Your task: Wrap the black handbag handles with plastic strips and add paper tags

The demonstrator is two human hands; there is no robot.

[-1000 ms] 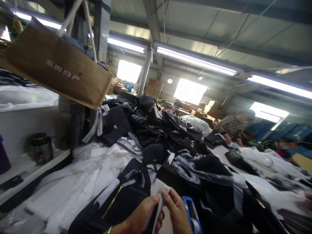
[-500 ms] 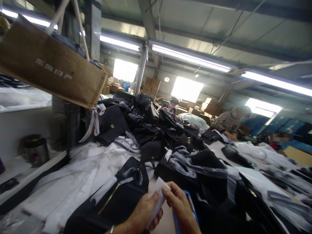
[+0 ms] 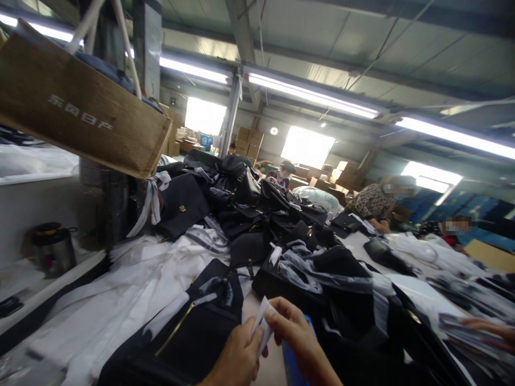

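A small white piece of folded paper or thin sheet [image 3: 262, 331] is between my two hands, low in the middle of the view. My left hand [image 3: 238, 354] pinches its near left side with thumb and fingers. On the upper right edge, my right hand [image 3: 293, 329] grips it between thumb and fingertips. To the left lies a black backpack [image 3: 209, 321] with a gold zip. Just beneath my right hand, a blue object [image 3: 293, 362] shows in part. Beyond it on the right is another black bag [image 3: 281, 279] with translucent wrapping strips on it.
A heap of black bags [image 3: 241, 214] covers the table's middle. White wrapping sheets [image 3: 116, 300] lie left. A brown bag [image 3: 84, 107] hangs upper left above a flask [image 3: 54, 249]. Another person's hand [image 3: 493, 327] is at the right edge; other people sit farther back.
The white piece looks narrower and more folded between my fingers. Another person's hand has come in at the right edge. The view has shifted slightly.
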